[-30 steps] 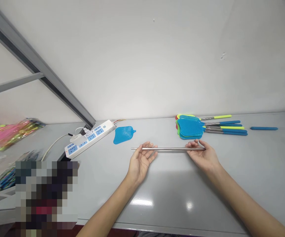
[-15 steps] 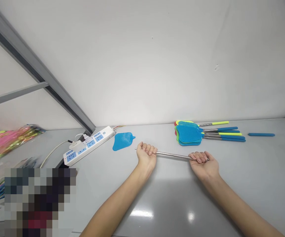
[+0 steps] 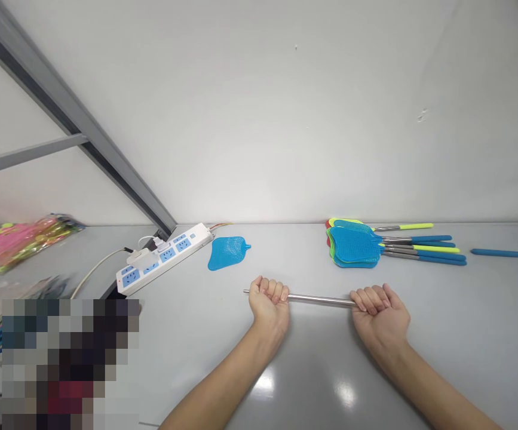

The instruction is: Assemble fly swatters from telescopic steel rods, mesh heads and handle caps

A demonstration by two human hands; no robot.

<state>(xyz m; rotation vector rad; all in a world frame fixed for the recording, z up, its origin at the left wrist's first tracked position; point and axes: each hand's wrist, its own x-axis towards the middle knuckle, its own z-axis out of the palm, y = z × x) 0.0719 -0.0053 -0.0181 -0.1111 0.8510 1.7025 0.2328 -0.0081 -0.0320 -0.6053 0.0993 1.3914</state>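
A thin silver metal rod (image 3: 321,300) stretches between my two hands above the grey table. My left hand (image 3: 269,301) is wrapped round its left part, and a short tip sticks out past the thumb. Round the right end closes my right hand (image 3: 380,310), which hides that end. Beyond my left hand lies a loose blue fly swatter head (image 3: 228,252) with a short socket. Past my right hand rests a pile of fly swatters (image 3: 357,243) with blue, green, yellow and red heads. To their right is a separate blue handle (image 3: 498,253).
A white power strip (image 3: 164,257) with plugs and a cable lies at the left. Bags of colourful items (image 3: 30,236) sit farther left, beside a grey metal frame (image 3: 106,161). A white wall (image 3: 285,119) rises behind the table. A pixelated patch covers the lower left.
Both hands have come slightly nearer to me with the rod still gripped. The camera view has shifted a little, so the swatters and handle appear farther right.
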